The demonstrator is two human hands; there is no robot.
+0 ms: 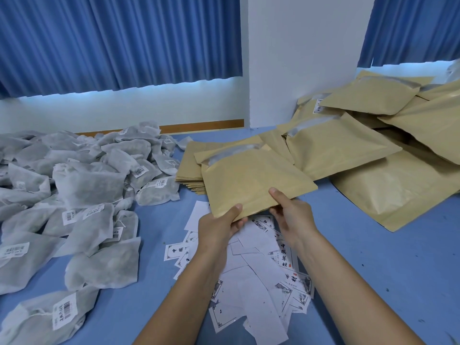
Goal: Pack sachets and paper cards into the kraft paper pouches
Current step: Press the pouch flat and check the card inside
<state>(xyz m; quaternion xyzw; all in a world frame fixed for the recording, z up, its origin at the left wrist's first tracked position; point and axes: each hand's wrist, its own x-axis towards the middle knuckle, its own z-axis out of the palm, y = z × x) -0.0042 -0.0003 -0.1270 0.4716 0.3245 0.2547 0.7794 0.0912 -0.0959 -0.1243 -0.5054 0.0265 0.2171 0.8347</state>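
Both hands hold one kraft paper pouch [251,178] by its near edge, above the table's middle. My left hand [224,222] grips the near left corner, thumb on top and fingers under. My right hand [291,210] pinches the near right edge. The pouch's mouth points away from me and shows a grey lining. Under my hands lies a loose heap of white paper cards [258,277], some printed. Several grey mesh sachets [87,185] with barcode labels are piled on the left.
A flat stack of kraft pouches [189,170] lies just behind the held one. Bulging pouches [373,155] are heaped at the right against a white pillar [298,58]. Blue tabletop [373,257] shows at the right front. Blue curtains hang behind.
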